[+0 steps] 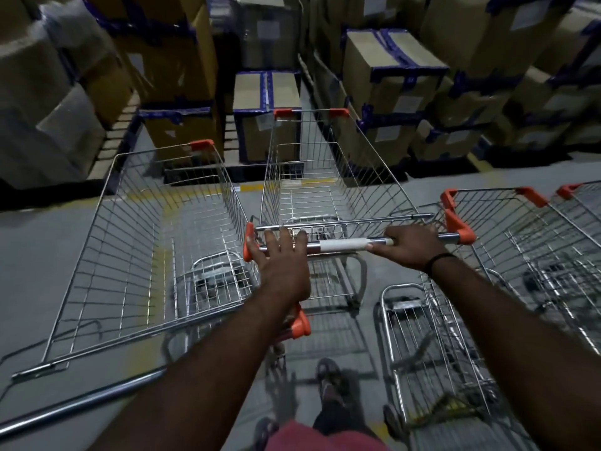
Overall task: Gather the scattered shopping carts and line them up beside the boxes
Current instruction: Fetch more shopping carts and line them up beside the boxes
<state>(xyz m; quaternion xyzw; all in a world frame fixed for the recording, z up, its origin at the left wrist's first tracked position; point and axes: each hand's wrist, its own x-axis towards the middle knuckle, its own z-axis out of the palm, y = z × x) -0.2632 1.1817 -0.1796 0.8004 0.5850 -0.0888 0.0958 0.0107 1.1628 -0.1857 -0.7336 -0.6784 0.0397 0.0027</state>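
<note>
Hands first: your right hand (408,247) is clenched round the handle bar (450,236) of the middle cart (338,177), with its fingers wrapped over the steel just right of the white sleeve (344,244). A black wristband (439,258) sits on that wrist. Your left hand (281,258) is not gripping. Its fingers are straight and spread, laid across the same bar near the orange end cap (248,242).

The middle cart stands straight ahead of you with its nose toward the stacked boxes (390,76) — brown cartons taped in blue, piled on dark pallets (201,174). Its front rim, with two orange corners, lies near a low box (266,125) at the foot of the stack.

The left cart (146,249) stands just beside it, facing the same way and set a little closer to you. Your left forearm passes over the orange end of its handle (300,323). Whether the two baskets touch, you cannot tell from this view.

The right cart (507,242) is just beside the right end of the handle bar — its basket runs off toward the lower right. The orange corner of another cart (567,191) shows at the far right edge.

A yellow line (195,193) crosses the grey floor (39,249) under the carts. Your sandalled foot (328,382) is below the bar.
</note>
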